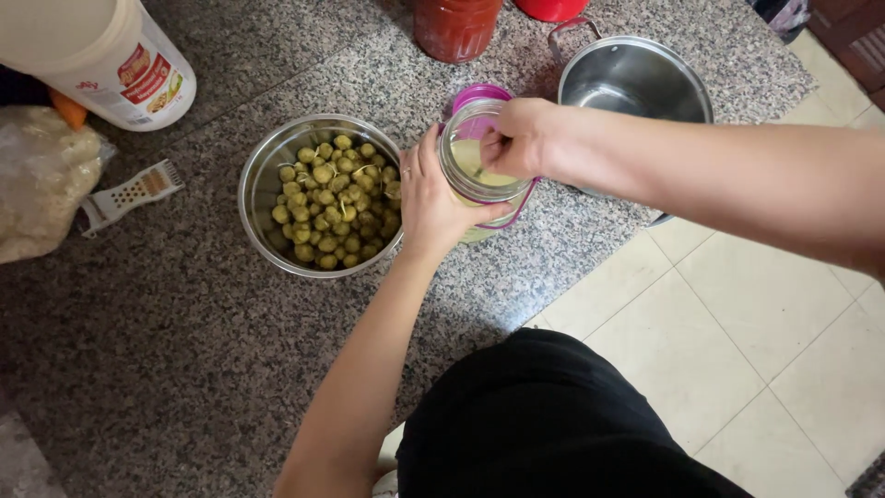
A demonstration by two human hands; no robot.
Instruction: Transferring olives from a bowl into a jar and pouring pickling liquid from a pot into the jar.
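— What sits nearest the person?

— The dark speckled stone surface [166, 369], with its edge right against the person's black clothing. Just beyond that edge the left hand [433, 207] wraps round the side of a clear glass jar [475, 166], palm against the glass, fingers curled under and thumb up along the wall. It is closed on the jar, not spread.

— And the other one?

— The right hand [516, 138] comes in from the right, with its fingertips pinched together and dipped into the jar's open mouth. Whether they grip anything I cannot tell; they are bunched tight over something pale yellow inside.

— Where does the jar stand?

— On the surface, near its right edge, between a steel bowl [318, 194] on its left and an empty steel pot [636, 78] on its right. A pink lid [479, 95] hangs hinged at the jar's far rim.

— What fills the bowl?

— Small round green fruits [336, 203], many with thin stems. The left hand's wrist touches the bowl's rim.

— Farther out?

— A small white grater [129, 194] and a plastic bag [41, 180] at the left, a big white tub [111, 55] behind them, and a red jar [456, 26] at the far edge.
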